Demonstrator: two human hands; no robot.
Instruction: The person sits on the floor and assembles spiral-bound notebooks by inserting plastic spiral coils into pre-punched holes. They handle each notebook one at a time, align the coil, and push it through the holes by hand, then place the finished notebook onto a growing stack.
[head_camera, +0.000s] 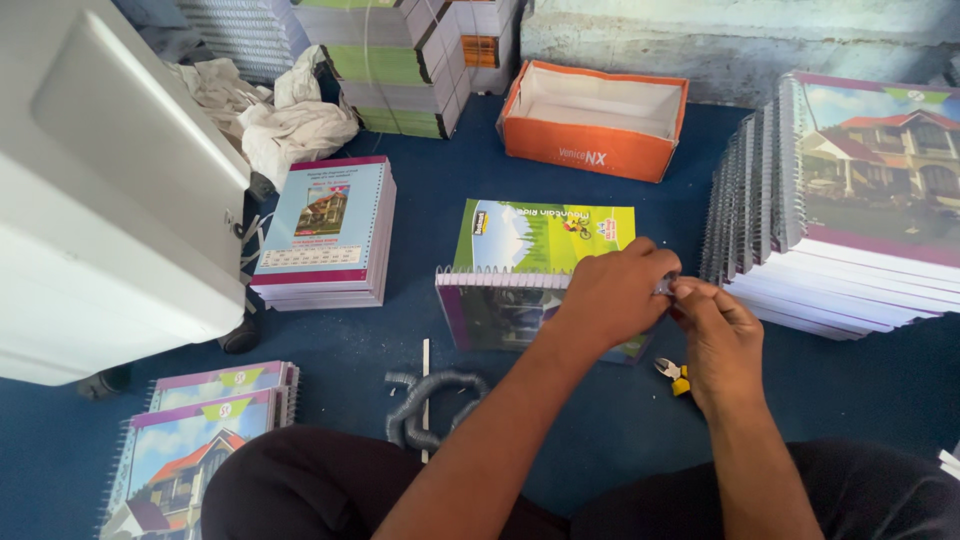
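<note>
An orange cardboard box (593, 120), open, near the wall. White crumpled cloths (285, 115) beside a stack of bound pads (325, 235). Grey coiled pieces (430, 405), possibly binding wire, on the blue floor (860, 385).

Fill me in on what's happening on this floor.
A person sits on the blue floor, both hands together over an open spiral notebook. The left hand and right hand pinch a small metal piece at the wire binding. Yellow-handled pliers lie beside them, with stacks of notebooks around.
</note>
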